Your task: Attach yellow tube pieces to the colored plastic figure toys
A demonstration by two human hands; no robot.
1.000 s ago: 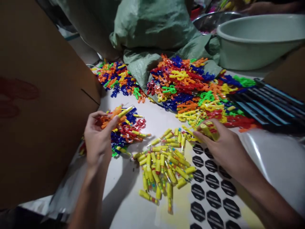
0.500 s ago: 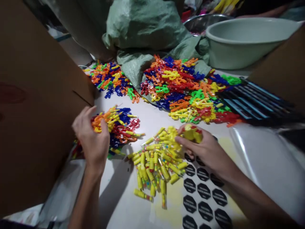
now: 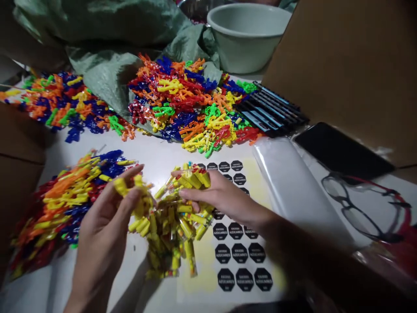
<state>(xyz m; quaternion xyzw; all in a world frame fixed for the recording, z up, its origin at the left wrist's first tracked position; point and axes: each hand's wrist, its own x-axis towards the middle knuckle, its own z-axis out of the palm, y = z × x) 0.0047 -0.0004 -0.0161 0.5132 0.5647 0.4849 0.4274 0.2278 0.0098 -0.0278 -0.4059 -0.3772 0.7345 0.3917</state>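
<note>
My left hand (image 3: 100, 230) is closed, pinching a yellow plastic figure (image 3: 142, 200) between thumb and fingers at the left side of a heap of yellow candy tubes (image 3: 174, 221). My right hand (image 3: 220, 193) is closed around several yellow candy tubes (image 3: 194, 178) with red ends, just above that heap's right side. To the left of my left hand lies a pile of wrapped figures with yellow tubes (image 3: 73, 187), in orange, blue, red and yellow. Under my right forearm is a sheet of black octagonal stickers (image 3: 240, 252), partly covered by the arm.
Loose coloured figures (image 3: 182, 100) spill from a green sack (image 3: 104, 65) at the back. A pale basin (image 3: 244, 48) stands behind them. On the right are dark packets (image 3: 267, 108), clear plastic bags (image 3: 286, 182), a phone (image 3: 342, 150), glasses (image 3: 347, 202) and a cardboard box (image 3: 345, 78).
The view has turned right. My left hand has moved from the multicoloured pile to the yellow heap and now grips a yellow figure. My right hand still holds tubes.
</note>
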